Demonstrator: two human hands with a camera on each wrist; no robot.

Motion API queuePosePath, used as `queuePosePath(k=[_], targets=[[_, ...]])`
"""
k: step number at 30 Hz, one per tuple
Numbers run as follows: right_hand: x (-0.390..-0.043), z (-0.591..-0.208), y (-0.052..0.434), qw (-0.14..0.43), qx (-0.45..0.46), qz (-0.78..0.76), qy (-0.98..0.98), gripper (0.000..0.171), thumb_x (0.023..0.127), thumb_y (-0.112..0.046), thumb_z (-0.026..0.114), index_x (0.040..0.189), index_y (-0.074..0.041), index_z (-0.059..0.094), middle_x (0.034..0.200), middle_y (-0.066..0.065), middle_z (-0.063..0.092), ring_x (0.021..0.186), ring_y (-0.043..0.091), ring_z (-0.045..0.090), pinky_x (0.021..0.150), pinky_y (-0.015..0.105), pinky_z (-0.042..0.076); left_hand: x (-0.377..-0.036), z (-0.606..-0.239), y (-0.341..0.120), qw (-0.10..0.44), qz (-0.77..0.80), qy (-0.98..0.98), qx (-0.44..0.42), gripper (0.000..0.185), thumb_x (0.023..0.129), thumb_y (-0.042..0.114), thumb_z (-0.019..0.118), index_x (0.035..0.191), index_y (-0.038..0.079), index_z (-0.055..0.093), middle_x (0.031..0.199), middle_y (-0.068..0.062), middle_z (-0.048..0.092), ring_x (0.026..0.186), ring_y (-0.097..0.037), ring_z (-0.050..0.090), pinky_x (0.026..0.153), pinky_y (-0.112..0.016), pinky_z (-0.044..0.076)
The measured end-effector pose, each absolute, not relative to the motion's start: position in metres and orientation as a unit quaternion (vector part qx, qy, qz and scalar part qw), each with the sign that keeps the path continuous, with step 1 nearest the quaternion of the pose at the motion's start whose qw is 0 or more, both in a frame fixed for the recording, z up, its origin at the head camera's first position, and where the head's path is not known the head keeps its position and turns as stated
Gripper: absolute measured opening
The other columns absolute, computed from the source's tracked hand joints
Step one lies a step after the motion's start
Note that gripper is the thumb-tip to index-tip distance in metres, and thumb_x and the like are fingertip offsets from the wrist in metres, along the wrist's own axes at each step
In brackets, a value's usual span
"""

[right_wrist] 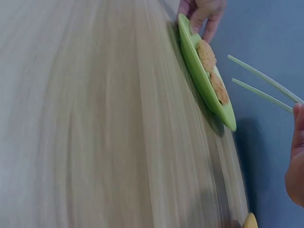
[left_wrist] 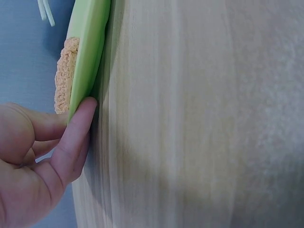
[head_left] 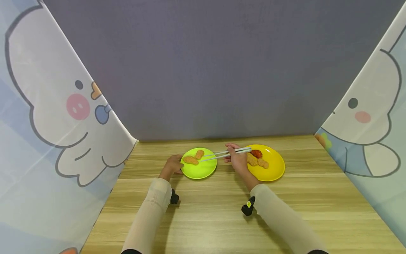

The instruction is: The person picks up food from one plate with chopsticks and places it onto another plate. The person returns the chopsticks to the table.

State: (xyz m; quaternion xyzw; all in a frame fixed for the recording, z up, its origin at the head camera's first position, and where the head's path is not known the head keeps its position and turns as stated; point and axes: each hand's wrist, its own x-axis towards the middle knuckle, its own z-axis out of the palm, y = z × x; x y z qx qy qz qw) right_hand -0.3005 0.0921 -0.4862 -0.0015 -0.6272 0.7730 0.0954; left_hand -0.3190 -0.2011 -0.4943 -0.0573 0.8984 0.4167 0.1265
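My left hand (head_left: 173, 164) pinches the near-left rim of a green plate (head_left: 198, 173), with the thumb over the edge and a finger beneath it, as the left wrist view shows. Two breaded pieces that look like chicken nuggets lie on it: a longer one (head_left: 191, 160) and a smaller one (head_left: 199, 154). In my right hand (head_left: 239, 161) is a pair of pale chopsticks (head_left: 219, 155) that points left. Their tips are spread apart over the green plate, with nothing gripped between them. In the right wrist view, the tips (right_wrist: 232, 80) stand clear of the food.
Under and beyond my right hand sits a yellow plate (head_left: 272, 169). It bears tan fried pieces (head_left: 262, 163) and a glossy red piece (head_left: 257, 153). A grey panel (head_left: 222, 88) rises behind the wooden table (head_left: 209, 218), and cartoon-print sheets (head_left: 50, 141) flank it.
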Motion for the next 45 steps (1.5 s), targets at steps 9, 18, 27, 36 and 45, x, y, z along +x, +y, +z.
queuePosePath(k=[9, 18, 27, 36, 45], targets=[[-0.305, -0.491, 0.066, 0.064, 0.005, 0.752, -0.656, 0.031, 0.105, -0.016, 0.056, 0.125, 0.005, 0.066, 0.105, 0.035, 0.062, 0.062, 0.013, 0.07, 0.054, 0.028, 0.062, -0.315, -0.492, -0.2, 0.125, 0.428, 0.893, -0.059, 0.052, 0.096, -0.002, 0.06, 0.147, 0.001, 0.052, 0.128, -0.028, 0.063, 0.081, -0.026, 0.074, 0.068, -0.034, 0.066], [-0.305, -0.493, 0.048, 0.079, 0.009, 0.753, -0.653, 0.028, 0.104, -0.015, 0.058, 0.122, 0.004, 0.069, 0.106, 0.04, 0.064, 0.062, 0.015, 0.071, 0.052, 0.023, 0.06, -0.318, -0.491, -0.201, 0.13, 0.423, 0.895, -0.051, 0.052, 0.094, -0.003, 0.06, 0.146, 0.001, 0.053, 0.124, -0.026, 0.065, 0.075, -0.024, 0.074, 0.066, -0.033, 0.065], [-0.308, -0.496, 0.038, 0.079, 0.016, 0.736, -0.672, 0.028, 0.104, -0.016, 0.057, 0.122, 0.002, 0.069, 0.106, 0.036, 0.065, 0.065, 0.019, 0.073, 0.053, 0.022, 0.06, -0.318, -0.492, -0.2, 0.13, 0.424, 0.894, -0.066, 0.052, 0.097, -0.001, 0.061, 0.148, 0.003, 0.052, 0.13, -0.029, 0.061, 0.077, -0.025, 0.075, 0.067, -0.032, 0.065], [-0.305, -0.498, 0.037, 0.093, 0.033, 0.729, -0.678, 0.029, 0.104, -0.013, 0.057, 0.122, 0.007, 0.068, 0.099, 0.036, 0.067, 0.068, 0.029, 0.075, 0.058, 0.036, 0.065, -0.315, -0.491, -0.199, 0.124, 0.417, 0.899, -0.055, 0.051, 0.095, -0.002, 0.06, 0.145, 0.001, 0.054, 0.128, -0.028, 0.063, 0.072, -0.021, 0.074, 0.065, -0.031, 0.065], [-0.303, -0.497, 0.036, 0.113, 0.038, 0.733, -0.67, 0.027, 0.103, -0.013, 0.058, 0.119, 0.005, 0.07, 0.102, 0.04, 0.065, 0.061, 0.012, 0.071, 0.054, 0.024, 0.062, -0.316, -0.49, -0.199, 0.128, 0.425, 0.894, -0.061, 0.052, 0.094, -0.003, 0.06, 0.146, 0.002, 0.054, 0.124, -0.028, 0.065, 0.073, -0.022, 0.073, 0.065, -0.031, 0.065]])
